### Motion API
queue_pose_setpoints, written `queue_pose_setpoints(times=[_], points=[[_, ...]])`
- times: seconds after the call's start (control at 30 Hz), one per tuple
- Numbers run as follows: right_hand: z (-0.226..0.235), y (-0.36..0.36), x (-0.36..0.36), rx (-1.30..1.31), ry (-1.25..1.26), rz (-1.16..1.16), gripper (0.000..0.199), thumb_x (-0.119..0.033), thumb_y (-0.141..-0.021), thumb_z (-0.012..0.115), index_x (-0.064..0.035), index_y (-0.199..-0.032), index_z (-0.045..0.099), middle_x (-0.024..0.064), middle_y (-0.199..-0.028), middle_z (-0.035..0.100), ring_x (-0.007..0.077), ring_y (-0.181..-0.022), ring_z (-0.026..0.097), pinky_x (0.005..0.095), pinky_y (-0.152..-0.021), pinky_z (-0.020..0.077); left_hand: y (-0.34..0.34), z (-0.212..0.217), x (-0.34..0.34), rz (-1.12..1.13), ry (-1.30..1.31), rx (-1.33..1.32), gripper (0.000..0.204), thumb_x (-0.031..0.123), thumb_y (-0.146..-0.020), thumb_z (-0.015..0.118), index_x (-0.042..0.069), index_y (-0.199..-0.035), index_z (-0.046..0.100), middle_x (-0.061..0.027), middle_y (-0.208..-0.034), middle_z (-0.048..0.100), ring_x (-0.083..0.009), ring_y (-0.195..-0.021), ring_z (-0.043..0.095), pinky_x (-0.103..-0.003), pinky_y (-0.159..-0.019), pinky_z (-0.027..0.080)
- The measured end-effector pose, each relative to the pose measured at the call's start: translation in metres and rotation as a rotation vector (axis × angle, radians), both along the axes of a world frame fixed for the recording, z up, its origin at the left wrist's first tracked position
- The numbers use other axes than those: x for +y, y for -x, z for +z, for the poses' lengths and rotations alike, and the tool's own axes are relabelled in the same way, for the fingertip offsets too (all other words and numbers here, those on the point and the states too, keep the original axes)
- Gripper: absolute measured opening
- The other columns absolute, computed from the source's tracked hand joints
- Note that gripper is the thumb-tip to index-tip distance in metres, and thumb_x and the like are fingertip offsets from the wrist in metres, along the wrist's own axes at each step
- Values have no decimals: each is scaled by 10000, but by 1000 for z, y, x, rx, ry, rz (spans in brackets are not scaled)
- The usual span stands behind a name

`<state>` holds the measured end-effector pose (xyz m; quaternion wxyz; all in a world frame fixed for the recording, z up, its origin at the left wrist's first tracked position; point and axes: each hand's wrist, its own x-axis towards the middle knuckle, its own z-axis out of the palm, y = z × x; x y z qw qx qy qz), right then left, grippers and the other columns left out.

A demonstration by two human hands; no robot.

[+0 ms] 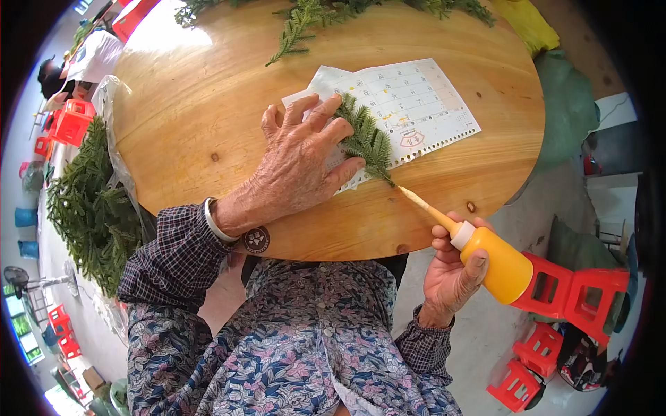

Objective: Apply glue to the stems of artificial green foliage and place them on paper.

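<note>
My right hand (454, 270) is wrapped round a yellow squeeze bottle (496, 265) with a white collar and a long tapered nozzle. The nozzle tip meets the stem end of a green artificial pine sprig (369, 139), or sits right beside it. Across the sprig's left side, my left hand (295, 156) curls its fingers and thumb, gripping it against the paper; its palm faces down. Beneath the sprig lie printed calendar sheets (437, 104) with punched holes along one edge and a few yellow spots.
More pine sprigs (305, 28) lie at the far edge of the round wooden table (208, 90). A heap of greenery (94, 201) stands left of the table, by clear plastic. Red stools (593, 298) are at the lower right. A yellow bag (527, 24) is at the far right.
</note>
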<state>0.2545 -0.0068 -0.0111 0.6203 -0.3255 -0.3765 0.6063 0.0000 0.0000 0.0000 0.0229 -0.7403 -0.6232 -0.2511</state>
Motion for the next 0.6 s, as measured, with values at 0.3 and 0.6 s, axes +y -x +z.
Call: queue_pose_setpoints(times=[0.3, 0.6], points=[[2, -4, 5, 26, 14, 0, 538, -366, -851, 665, -27, -1221, 470, 229, -1058, 603, 249, -772, 659, 236, -650, 556, -1, 3, 3, -7, -23, -16, 317, 322, -783, 679, 94, -980, 579, -134, -1336, 450, -361, -1212, 384, -546, -932, 228], [7, -8, 12, 38, 39, -45, 534, -384, -834, 672, -57, -1203, 467, 212, -1031, 615, 246, -756, 657, 237, -635, 546, -1, 8, 13, -19, -36, -34, 307, 326, -772, 681, 101, -953, 576, -129, -1331, 451, -356, -1213, 374, -537, -937, 218]])
